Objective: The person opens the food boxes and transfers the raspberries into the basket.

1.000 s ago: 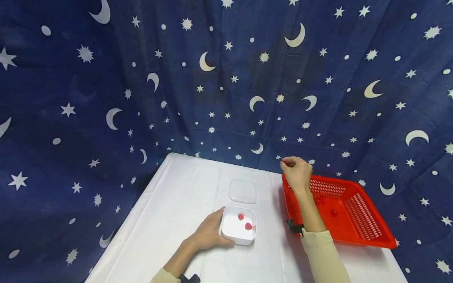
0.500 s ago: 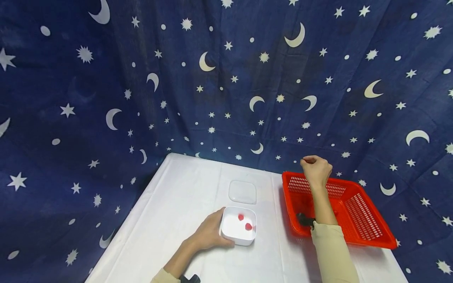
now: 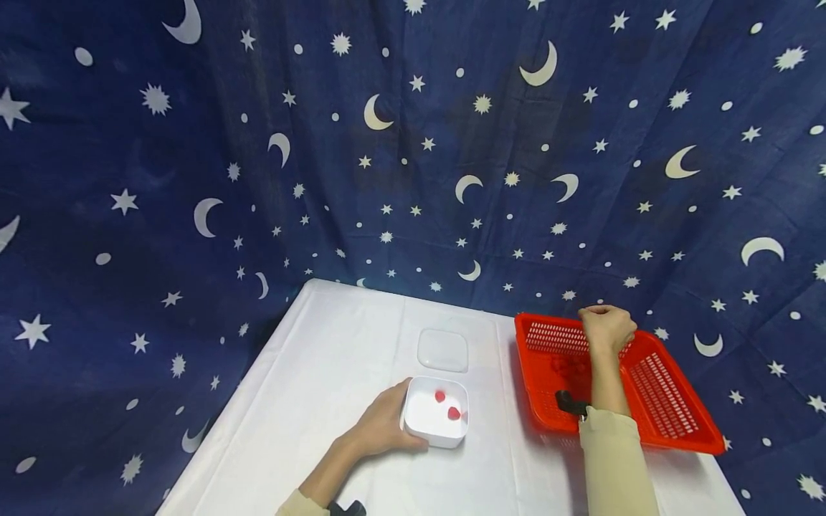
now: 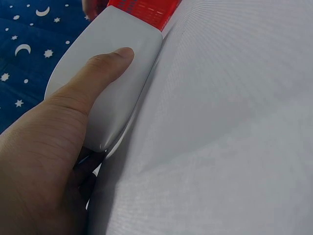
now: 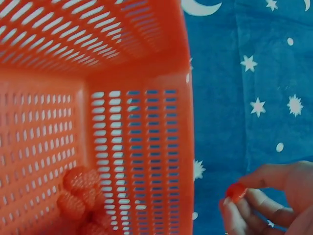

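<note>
My left hand (image 3: 379, 424) grips a small white square box (image 3: 436, 438) at its left side. In the left wrist view the thumb (image 4: 105, 68) lies flat along the box wall. Inside the box are two raspberries, one (image 3: 440, 395) near the back and one (image 3: 454, 413) nearer the front right. My right hand (image 3: 608, 331) is over the red basket (image 3: 693, 412). Its fingertips pinch a red raspberry (image 5: 236, 192), seen in the right wrist view. More raspberries (image 5: 80, 196) lie clustered in the basket.
A clear lid (image 3: 442, 350) lies flat on the white-covered table (image 3: 348, 337), behind the box. The basket has perforated walls and stands at the right edge of the table. A blue curtain (image 3: 426, 172) with moons and stars hangs behind.
My right hand has moved rightward from the basket's left edge and then dropped lower over it. The left hand and the white box have stayed in place.
</note>
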Demonstrator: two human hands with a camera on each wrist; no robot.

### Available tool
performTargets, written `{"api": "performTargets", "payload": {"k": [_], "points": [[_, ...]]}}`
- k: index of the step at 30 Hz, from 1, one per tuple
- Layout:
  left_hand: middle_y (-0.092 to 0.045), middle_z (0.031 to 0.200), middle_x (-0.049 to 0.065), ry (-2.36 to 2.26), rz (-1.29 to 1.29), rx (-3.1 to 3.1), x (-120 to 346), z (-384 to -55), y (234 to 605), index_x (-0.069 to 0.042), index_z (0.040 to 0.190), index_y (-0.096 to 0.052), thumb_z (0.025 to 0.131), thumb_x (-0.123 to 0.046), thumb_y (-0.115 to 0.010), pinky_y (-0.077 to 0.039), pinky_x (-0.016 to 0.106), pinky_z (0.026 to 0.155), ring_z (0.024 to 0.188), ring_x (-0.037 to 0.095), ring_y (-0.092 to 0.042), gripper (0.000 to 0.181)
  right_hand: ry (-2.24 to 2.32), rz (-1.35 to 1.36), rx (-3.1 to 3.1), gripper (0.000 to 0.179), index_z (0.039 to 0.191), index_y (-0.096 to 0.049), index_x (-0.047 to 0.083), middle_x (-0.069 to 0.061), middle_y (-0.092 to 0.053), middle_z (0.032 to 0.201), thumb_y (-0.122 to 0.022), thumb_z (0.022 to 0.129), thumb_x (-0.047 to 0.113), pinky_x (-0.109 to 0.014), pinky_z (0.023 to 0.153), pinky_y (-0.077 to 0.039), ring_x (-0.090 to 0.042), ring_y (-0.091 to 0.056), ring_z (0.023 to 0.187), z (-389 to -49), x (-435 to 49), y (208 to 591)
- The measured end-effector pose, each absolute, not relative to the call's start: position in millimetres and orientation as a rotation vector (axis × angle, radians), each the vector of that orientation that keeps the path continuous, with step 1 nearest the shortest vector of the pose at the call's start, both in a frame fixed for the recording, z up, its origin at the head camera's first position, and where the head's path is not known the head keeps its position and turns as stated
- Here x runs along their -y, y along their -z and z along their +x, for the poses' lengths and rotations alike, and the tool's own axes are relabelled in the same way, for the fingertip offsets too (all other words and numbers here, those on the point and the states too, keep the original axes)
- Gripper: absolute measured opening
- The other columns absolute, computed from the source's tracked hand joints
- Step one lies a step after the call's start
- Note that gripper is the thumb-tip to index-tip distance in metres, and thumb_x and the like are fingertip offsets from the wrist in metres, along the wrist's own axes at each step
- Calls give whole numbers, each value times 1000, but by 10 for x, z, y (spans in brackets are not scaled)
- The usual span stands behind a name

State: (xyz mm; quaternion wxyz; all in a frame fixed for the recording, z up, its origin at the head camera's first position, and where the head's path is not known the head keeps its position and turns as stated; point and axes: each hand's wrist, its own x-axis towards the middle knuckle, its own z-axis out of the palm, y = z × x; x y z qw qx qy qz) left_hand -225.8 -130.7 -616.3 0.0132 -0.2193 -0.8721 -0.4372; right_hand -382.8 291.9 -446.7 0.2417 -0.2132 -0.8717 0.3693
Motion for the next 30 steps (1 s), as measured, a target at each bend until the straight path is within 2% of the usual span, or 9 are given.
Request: {"api": "performTargets", "payload": {"k": [4, 7, 11, 16, 20, 23, 26, 30], "points": [[-59, 140, -15, 1358, -677, 2719, 1305, -2257, 6146, -25, 155, -42, 62, -62, -95, -45, 51, 113, 128, 13, -56, 113, -915, -700, 2485, 41, 110, -78, -4, -35, -67, 122, -74, 89, 31, -62, 100, -49, -58, -59, 112, -3818, -3035, 4529], [-59, 141, -14, 1367, -687, 2713, 1303, -2251, 6142, -25, 155, -41, 62, -61, -95, -45, 51, 113, 129, 13, -56, 113, -913, -778, 2566, 59, 119, -68, -16, -43, -61, 123, -73, 87, 33, -63, 97, -51, -60, -59, 113, -3811, -3115, 4569], [-59, 141, -13, 1371, -692, 2705, 1307, -2240, 6141, -24, 155, -41, 63, -61, -94, -46, 52, 112, 128, 13, -56, 113, -929, -840, 2659, 69, 126, -57, -23, -45, -58, 125, -69, 86, 32, -62, 97, -52, -58, -57, 116, -3809, -3206, 4632], [-59, 140, -14, 1359, -677, 2701, 1319, -2249, 6138, -24, 155, -42, 62, -62, -95, -46, 52, 111, 127, 13, -56, 113, -913, -798, 2722, 65, 124, -58, -23, -45, -57, 124, -67, 87, 30, -61, 96, -52, -58, -57, 114, -3819, -3253, 4743], [-60, 138, -14, 1355, -690, 2690, 1321, -2267, 6137, -25, 153, -44, 62, -61, -95, -48, 50, 110, 126, 12, -57, 110, -880, -792, 2760, 57, 117, -61, -21, -42, -61, 114, -69, 87, 26, -58, 88, -55, -55, -60, 108, -3825, -3257, 4848], [-59, 139, -14, 1359, -689, 2687, 1328, -2266, 6138, -25, 154, -43, 62, -59, -96, -47, 51, 112, 128, 14, -57, 111, -870, -819, 2787, 47, 109, -64, -17, -33, -65, 95, -70, 86, 24, -53, 77, -56, -48, -64, 96, -3843, -3259, 4923], [-59, 140, -15, 1364, -691, 2691, 1331, -2261, 6144, -25, 155, -42, 62, -58, -96, -46, 51, 113, 129, 13, -56, 113, -844, -870, 2813, 38, 100, -64, -10, -19, -61, 76, -70, 86, 24, -45, 67, -54, -39, -61, 82, -3860, -3261, 4984], [-59, 140, -15, 1368, -706, 2686, 1316, -2262, 6167, -26, 154, -43, 62, -59, -96, -46, 50, 112, 128, 12, -57, 111, -816, -937, 2835, 28, 93, -63, -3, -9, -55, 69, -66, 88, 25, -37, 60, -48, -29, -56, 72, -3866, -3279, 5041]]}}
